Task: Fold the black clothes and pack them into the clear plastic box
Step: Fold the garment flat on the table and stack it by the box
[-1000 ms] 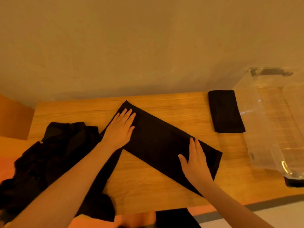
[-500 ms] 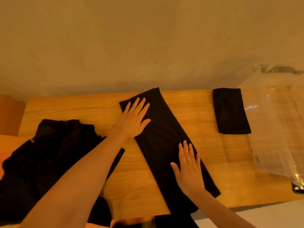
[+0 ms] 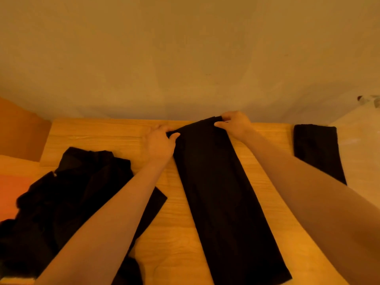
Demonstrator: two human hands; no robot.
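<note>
Wooden table point(image 3: 267, 212), light grain, pushed against plain beige wall point(image 3: 185, 54). Warm orange light throughout.

Long black folded garment point(image 3: 216, 192) lies flat mid-table, long axis running from near edge toward wall, far end leaning slightly left. Left hand point(image 3: 159, 144) pinches far-left corner; right hand point(image 3: 234, 123) pinches far-right corner, that end raised a little off table.

Crumpled black clothes pile point(image 3: 61, 202) at left. Folded black garment point(image 3: 316, 149) at right, beside clear plastic box point(image 3: 362, 145), only partly in view.

Clear box point(image 3: 357, 140) cut off right (mostly); pile point(image 3: 51, 212) cropped left.
</note>
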